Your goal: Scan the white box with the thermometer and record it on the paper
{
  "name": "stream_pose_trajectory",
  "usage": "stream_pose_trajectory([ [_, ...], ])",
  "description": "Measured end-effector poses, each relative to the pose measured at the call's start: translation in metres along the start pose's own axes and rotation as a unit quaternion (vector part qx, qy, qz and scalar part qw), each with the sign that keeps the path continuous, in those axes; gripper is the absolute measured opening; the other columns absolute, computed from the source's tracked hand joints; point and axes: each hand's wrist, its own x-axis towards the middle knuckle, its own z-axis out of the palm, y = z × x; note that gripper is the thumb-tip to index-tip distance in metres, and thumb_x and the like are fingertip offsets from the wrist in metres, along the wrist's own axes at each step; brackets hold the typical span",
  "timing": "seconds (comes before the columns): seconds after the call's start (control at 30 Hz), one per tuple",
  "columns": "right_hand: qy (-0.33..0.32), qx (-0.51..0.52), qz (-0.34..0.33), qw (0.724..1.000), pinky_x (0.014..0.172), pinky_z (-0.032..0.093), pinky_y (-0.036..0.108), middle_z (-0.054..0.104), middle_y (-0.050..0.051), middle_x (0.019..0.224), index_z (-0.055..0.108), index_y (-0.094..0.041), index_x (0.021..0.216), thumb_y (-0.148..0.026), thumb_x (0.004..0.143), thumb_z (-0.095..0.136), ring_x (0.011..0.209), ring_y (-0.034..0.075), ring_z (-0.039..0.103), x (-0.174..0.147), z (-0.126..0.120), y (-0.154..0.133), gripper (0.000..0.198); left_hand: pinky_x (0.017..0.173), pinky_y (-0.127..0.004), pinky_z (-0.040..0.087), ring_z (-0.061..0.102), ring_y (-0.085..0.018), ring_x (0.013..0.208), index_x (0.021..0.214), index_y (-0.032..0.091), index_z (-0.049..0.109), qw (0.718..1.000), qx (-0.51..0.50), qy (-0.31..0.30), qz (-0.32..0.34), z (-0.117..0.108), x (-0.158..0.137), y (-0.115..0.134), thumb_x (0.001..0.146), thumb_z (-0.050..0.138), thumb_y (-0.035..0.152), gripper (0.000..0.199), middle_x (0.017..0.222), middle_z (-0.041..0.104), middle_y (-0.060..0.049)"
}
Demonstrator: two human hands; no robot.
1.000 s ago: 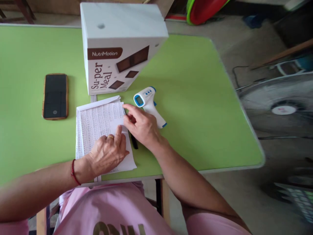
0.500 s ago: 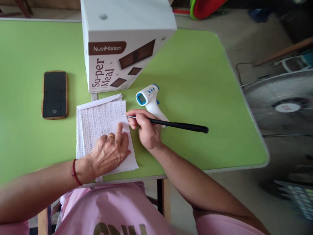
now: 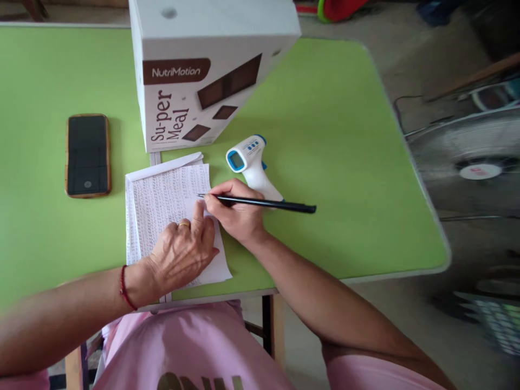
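Observation:
A sheet of paper (image 3: 162, 200) covered in handwriting lies on the green table (image 3: 325, 135) near its front edge. My left hand (image 3: 182, 252), wearing a ring, presses flat on the paper's lower right part. My right hand (image 3: 235, 208) grips a long black pen (image 3: 268, 204), its tip touching the paper's right side just above my left fingers. A white and blue infrared thermometer (image 3: 249, 162) lies right behind my right hand.
A white NutriMotion Super Meal box (image 3: 203, 70) stands behind the paper. A phone (image 3: 88, 155) in a brown case lies to the left. A floor fan (image 3: 475, 162) stands beyond the table's right edge.
My right hand picked up the black pen from beside the paper and brought its tip to the page, then shifted it slightly left. My left hand stayed on the paper.

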Motion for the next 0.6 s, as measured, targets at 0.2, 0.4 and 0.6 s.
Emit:
stream_pose_trajectory([
  [0.2, -0.007, -0.033, -0.061, 0.998, 0.048, 0.043, 0.023, 0.059, -0.005, 0.054, 0.052, -0.022, 0.066, -0.026, 0.080, 0.057, 0.047, 0.009, 0.051, 0.0020, -0.0009, -0.0001, 0.015, 0.053, -0.030, 0.051, 0.062, -0.019, 0.067, 0.114, 0.005, 0.059, 1.000, 0.010, 0.004, -0.004, 0.0001, -0.0011, 0.0007, 0.092, 0.048, 0.036, 0.040, 0.134, 0.052, -0.028],
  [0.4, -0.016, -0.040, -0.054, 0.998, 0.049, 0.044, 0.025, 0.058, -0.005, 0.054, 0.052, -0.023, 0.068, -0.029, 0.081, 0.057, 0.049, 0.010, 0.051, 0.0011, 0.0000, 0.0018, 0.016, 0.051, -0.030, 0.050, 0.062, -0.018, 0.065, 0.113, 0.005, 0.059, 1.000, 0.004, 0.006, -0.005, 0.0012, -0.0011, 0.0015, 0.092, 0.047, 0.034, 0.038, 0.135, 0.051, -0.029],
  [0.6, -0.022, -0.045, -0.045, 0.998, 0.049, 0.044, 0.025, 0.059, -0.005, 0.055, 0.051, -0.023, 0.067, -0.029, 0.081, 0.056, 0.048, 0.010, 0.051, 0.0017, 0.0005, 0.0004, 0.016, 0.051, -0.031, 0.050, 0.062, -0.019, 0.066, 0.113, 0.004, 0.059, 1.000, -0.003, -0.003, -0.004, 0.0010, -0.0008, 0.0022, 0.092, 0.047, 0.034, 0.038, 0.135, 0.051, -0.028],
])
